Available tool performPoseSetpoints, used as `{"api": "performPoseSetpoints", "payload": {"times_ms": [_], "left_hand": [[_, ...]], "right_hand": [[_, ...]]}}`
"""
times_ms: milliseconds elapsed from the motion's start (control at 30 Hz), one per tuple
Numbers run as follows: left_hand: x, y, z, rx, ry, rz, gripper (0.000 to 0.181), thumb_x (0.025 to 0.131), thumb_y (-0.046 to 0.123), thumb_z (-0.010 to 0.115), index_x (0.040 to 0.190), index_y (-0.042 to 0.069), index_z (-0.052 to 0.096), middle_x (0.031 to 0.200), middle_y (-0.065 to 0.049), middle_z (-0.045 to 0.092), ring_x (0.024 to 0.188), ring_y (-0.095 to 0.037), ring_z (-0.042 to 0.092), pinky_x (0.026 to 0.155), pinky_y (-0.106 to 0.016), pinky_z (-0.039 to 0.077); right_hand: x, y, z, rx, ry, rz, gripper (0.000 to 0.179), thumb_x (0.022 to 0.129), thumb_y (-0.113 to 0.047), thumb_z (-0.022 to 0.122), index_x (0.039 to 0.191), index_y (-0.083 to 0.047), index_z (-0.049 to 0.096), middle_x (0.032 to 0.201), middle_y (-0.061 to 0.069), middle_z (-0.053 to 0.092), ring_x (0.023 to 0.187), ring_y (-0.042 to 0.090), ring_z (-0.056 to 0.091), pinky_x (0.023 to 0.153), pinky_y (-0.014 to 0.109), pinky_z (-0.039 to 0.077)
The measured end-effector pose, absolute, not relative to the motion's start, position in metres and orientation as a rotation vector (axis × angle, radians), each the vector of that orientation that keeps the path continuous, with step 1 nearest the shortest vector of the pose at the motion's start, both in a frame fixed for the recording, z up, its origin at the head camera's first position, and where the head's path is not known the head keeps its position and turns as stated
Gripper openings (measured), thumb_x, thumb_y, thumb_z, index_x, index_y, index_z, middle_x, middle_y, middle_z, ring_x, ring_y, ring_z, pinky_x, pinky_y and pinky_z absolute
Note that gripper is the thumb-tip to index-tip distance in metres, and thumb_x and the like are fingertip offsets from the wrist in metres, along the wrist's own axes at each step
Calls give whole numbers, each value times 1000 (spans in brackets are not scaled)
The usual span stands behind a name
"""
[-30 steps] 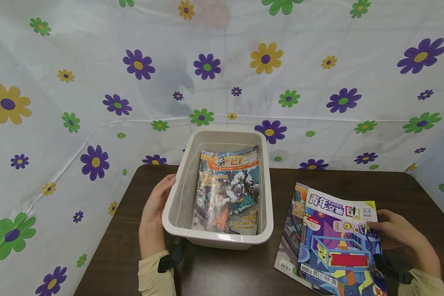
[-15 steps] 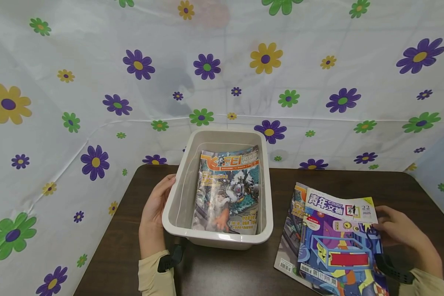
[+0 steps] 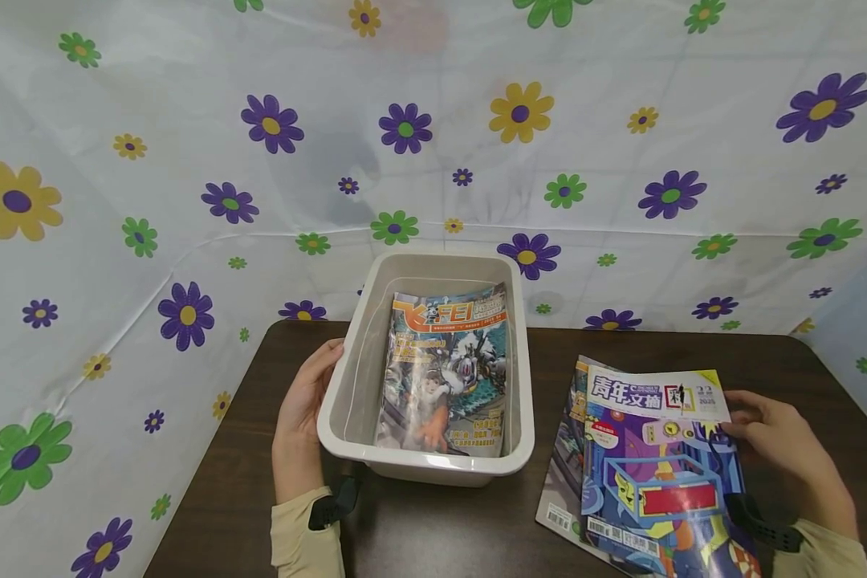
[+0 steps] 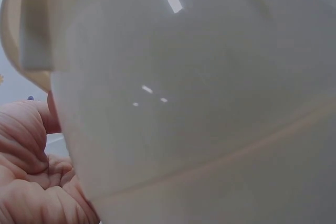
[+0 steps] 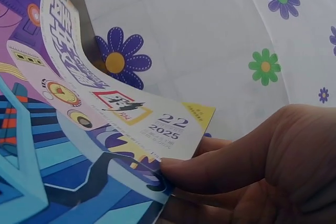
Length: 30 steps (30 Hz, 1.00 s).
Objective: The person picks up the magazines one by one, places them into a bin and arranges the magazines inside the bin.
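Observation:
My left hand (image 3: 305,397) holds the left side of a pale grey plastic tub (image 3: 422,464); in the left wrist view its fingers meet the outer wall below the rim, fingertips hidden. Inside the tub lies a glossy magazine (image 3: 444,377) with an orange title. On the right, my right hand (image 3: 773,433) pinches the upper right edge of a purple and blue magazine (image 3: 657,474), thumb on the cover and fingers underneath. That magazine bends upward at the pinched corner in the right wrist view (image 5: 178,135). Below it, partly covered, lies another magazine (image 3: 563,474).
Everything stands on a dark brown wooden table (image 3: 405,530). A white flower-printed cloth (image 3: 433,185) hangs behind the table and along its sides. The tub is close to the table's back edge.
The upper magazine's top edge has shifted slightly left and lifted, its cover now bending. My right hand has moved a little up and left with it. My left hand and the tub stay put.

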<state>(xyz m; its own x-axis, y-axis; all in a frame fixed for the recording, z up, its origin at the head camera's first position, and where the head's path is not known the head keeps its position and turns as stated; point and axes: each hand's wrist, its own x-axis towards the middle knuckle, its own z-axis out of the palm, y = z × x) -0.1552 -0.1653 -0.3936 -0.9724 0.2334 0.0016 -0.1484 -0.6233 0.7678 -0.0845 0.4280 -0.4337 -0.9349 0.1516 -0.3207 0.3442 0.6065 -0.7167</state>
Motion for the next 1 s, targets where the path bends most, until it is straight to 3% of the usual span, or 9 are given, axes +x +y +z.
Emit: {"api": "performPoseSetpoints", "payload": {"times_ms": [133,267,433,633,767,867,1000], "left_hand": [[-156,-165,-393,134,1254,2647,30,111,10,41,105,9,71,99,-7,76,87,-16,75,77,-27,63],[-155,-165,-393,136,1263,2645,30,111,10,41,105,9,71,98,-7,76,87,-16,75,76,-27,63],[-155,-165,-393,144,1263,2648,30,111,9,41,105,9,70,99,-7,75,87,-16,75,76,-26,63],[-155,-164,-393,135,1248,2656,30,111,9,41,106,8,71,99,-8,75,88,-16,75,78,-26,62],[-155,-165,-393,142,1230,2659,30,111,9,42,106,8,71,100,-8,75,89,-17,75,79,-27,62],[-155,-165,-393,146,1223,2660,29,111,9,42,107,8,71,100,-8,75,89,-17,75,79,-27,62],[-155,-165,-393,156,1221,2661,30,111,8,42,107,7,71,100,-8,75,89,-17,75,79,-27,62]], "right_hand": [[-83,425,-431,435,2651,-1289,57,103,0,53,147,22,25,106,35,67,77,26,70,63,36,63],[-81,419,-429,433,2711,-1371,52,105,0,51,147,22,29,103,29,71,73,21,71,61,34,63],[-80,411,-426,454,2761,-1449,50,107,-2,51,146,22,33,94,7,74,68,14,69,58,34,62],[-81,407,-422,554,2765,-1555,52,106,-3,55,149,18,35,86,-22,66,67,8,67,56,31,61],[-80,405,-422,609,2722,-1732,45,104,-1,58,148,-1,51,82,-30,63,65,4,66,53,27,60],[-78,402,-420,629,2632,-1965,40,102,3,59,127,-27,67,79,-27,68,61,4,67,49,25,58],[-76,397,-414,635,2500,-2226,48,99,7,61,102,-40,69,76,-21,72,58,5,68,45,24,56]]}}
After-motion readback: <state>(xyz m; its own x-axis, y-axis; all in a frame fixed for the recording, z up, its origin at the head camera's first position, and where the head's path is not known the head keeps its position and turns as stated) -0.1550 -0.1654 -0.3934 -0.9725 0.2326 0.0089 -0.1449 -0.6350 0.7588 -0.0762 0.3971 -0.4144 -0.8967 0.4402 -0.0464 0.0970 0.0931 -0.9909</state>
